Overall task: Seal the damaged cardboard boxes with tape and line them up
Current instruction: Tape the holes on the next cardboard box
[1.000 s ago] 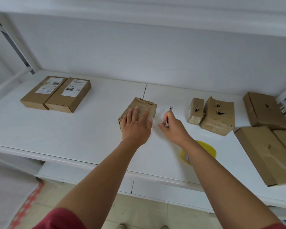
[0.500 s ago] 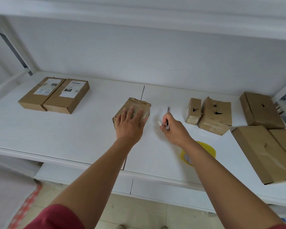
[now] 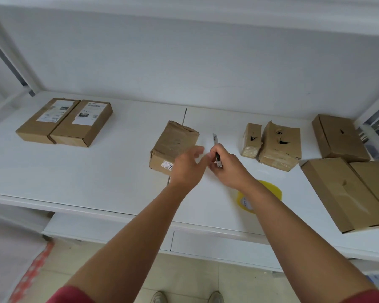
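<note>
The left hand (image 3: 187, 169), which was lying flat on the crumpled brown cardboard box (image 3: 173, 145) a moment ago, is now lifting clear of it, its fingers loose and spread and holding nothing; the right hand (image 3: 228, 167) is still gripping the slim metal utility knife (image 3: 217, 149), blade pointing away. That box is sitting mid-shelf on the white shelf board (image 3: 118, 171), apparently sealed and awaiting lining up beside the two labelled flat boxes (image 3: 64, 122) at far left; the yellow roll of tape (image 3: 269, 189) is lying under the right wrist, and the torn boxes (image 3: 271, 145) to the right are probably next.
</note>
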Available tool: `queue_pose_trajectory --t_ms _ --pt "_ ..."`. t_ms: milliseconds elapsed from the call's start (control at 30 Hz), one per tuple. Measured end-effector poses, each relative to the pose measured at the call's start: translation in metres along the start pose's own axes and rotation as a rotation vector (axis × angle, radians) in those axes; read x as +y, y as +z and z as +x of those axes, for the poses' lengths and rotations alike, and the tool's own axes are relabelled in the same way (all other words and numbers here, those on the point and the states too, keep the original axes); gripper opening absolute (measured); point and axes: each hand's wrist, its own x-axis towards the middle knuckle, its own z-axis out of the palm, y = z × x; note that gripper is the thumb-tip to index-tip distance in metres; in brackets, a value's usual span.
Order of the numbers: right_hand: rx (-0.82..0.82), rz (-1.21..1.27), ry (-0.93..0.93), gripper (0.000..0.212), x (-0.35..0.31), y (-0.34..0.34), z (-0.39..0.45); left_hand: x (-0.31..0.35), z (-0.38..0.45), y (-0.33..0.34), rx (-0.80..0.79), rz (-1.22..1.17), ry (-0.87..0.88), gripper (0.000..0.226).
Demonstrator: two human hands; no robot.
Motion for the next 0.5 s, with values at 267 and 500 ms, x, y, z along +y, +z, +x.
queue_pose_trajectory --t_ms 267,500 --pt "-0.053 -0.002 0.070 0.024 -0.003 -0.005 -0.002 0.008 0.008 -0.008 -0.056 0.319 0.110 0.027" --pt "0.179 0.087 0.292 0.020 0.005 -0.012 0.006 0.001 -0.009 0.009 0.085 0.451 0.191 0.031"
